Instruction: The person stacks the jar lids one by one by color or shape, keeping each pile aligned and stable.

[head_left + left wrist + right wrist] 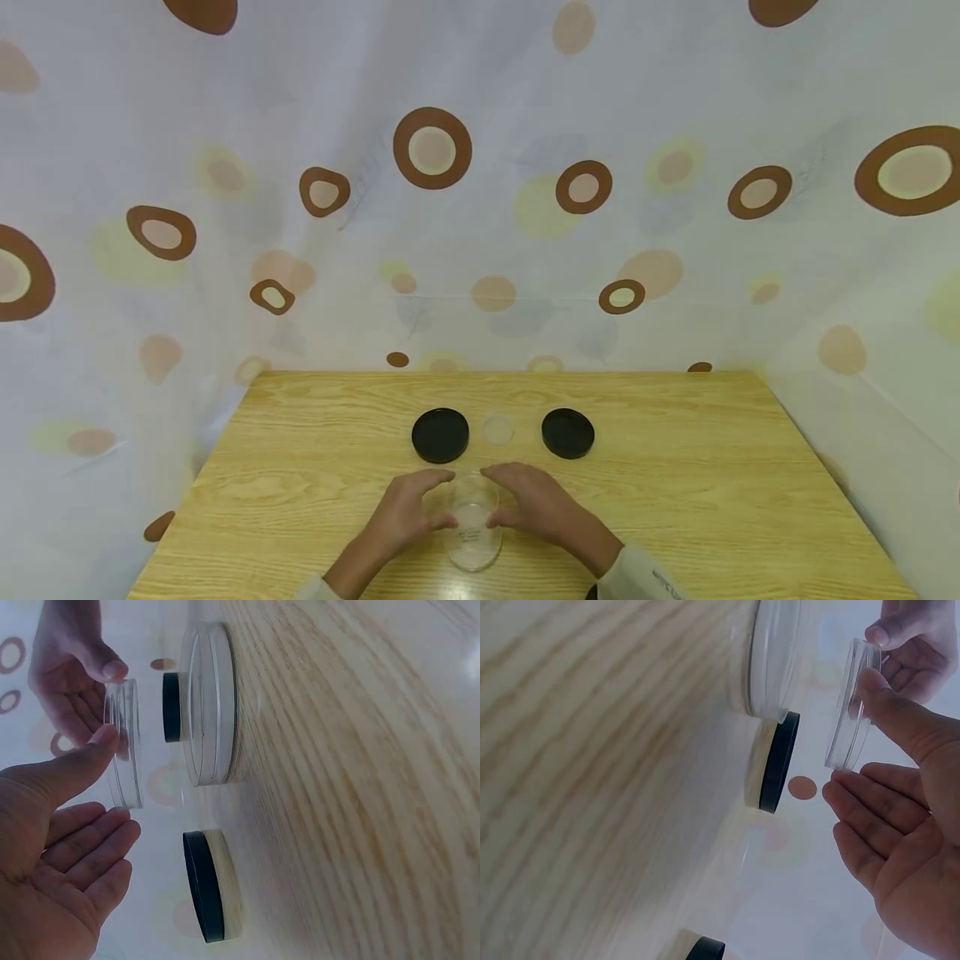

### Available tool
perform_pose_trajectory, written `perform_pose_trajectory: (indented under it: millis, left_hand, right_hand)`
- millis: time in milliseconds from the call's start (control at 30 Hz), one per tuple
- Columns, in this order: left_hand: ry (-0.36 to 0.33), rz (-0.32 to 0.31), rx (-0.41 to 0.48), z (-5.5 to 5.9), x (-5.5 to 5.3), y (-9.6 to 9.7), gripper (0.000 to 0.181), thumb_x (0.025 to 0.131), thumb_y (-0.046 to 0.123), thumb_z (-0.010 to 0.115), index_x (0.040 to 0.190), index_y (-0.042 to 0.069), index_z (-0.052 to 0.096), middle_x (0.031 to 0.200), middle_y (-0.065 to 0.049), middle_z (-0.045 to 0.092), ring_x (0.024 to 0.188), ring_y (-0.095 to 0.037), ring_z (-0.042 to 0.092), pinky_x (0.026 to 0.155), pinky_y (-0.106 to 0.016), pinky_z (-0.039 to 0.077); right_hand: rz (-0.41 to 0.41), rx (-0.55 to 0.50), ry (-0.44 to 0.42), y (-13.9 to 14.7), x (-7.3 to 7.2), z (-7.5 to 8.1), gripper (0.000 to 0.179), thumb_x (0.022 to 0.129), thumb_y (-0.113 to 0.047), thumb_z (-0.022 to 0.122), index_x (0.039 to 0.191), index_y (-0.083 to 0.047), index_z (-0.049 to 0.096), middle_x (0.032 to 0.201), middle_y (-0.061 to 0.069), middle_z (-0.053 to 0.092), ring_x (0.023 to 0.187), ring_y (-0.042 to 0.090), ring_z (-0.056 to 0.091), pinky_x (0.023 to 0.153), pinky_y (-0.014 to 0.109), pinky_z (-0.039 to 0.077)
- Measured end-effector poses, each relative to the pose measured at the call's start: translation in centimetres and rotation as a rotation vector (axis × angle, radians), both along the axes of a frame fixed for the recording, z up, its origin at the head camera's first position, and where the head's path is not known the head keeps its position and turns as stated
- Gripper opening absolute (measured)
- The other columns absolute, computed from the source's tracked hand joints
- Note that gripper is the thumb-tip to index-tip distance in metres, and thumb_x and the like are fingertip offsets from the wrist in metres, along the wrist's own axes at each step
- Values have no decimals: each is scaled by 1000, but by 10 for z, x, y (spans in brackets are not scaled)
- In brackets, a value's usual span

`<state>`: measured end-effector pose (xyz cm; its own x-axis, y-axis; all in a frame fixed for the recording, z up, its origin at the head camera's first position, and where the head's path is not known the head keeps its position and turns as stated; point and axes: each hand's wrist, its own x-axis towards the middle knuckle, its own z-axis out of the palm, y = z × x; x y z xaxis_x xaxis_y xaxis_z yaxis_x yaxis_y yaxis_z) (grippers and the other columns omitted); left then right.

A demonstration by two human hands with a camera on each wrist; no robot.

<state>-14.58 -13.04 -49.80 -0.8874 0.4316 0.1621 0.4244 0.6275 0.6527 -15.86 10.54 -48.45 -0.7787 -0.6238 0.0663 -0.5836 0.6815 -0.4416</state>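
Both hands hold a clear petri dish in the air, one at each side of it. My left hand pinches its left edge between thumb and fingertips. On the opposite edge, my right hand does the same. In the left wrist view the raised dish is seen side-on, thin and transparent, with the left palm facing it. Below it on the table lies a larger clear petri dish with small print on it. The right wrist view shows the raised dish apart from the larger dish.
Farther back on the wooden table sit a black round dish at left and another black round dish at right. Between them lies a small clear disc. A patterned curtain encloses the table's back and sides.
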Motion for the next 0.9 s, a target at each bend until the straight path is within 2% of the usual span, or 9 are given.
perform_pose_trajectory:
  millis: [233,467,700,900]
  left_hand:
    - [-3,-15,-19,1,5,1,57,69,20,82,119,-2,63,120,-16,65,112,-32,62,92,-44,53]
    - [-33,-7,-13,-2,11,1,56,68,18,83,116,-3,64,117,-17,67,109,-33,63,90,-44,53]
    - [-10,-20,-23,-8,15,1,55,67,18,84,115,-3,64,115,-16,67,107,-32,64,89,-42,54]
    - [-24,-17,-40,-10,19,0,55,67,20,85,113,-2,65,114,-14,68,107,-31,64,89,-41,54]
  right_hand:
    - [5,25,54,0,6,-7,62,76,-36,78,126,-6,60,123,9,64,112,26,61,93,41,52]
    - [23,32,36,-2,10,-9,62,75,-35,78,126,-5,60,123,8,65,113,25,61,94,40,52]
    - [31,82,51,-4,15,-8,62,75,-38,78,125,-6,60,123,8,65,112,24,61,93,39,52]
    - [41,84,57,-5,17,-11,62,73,-38,79,123,-5,61,121,8,66,111,24,62,94,38,52]
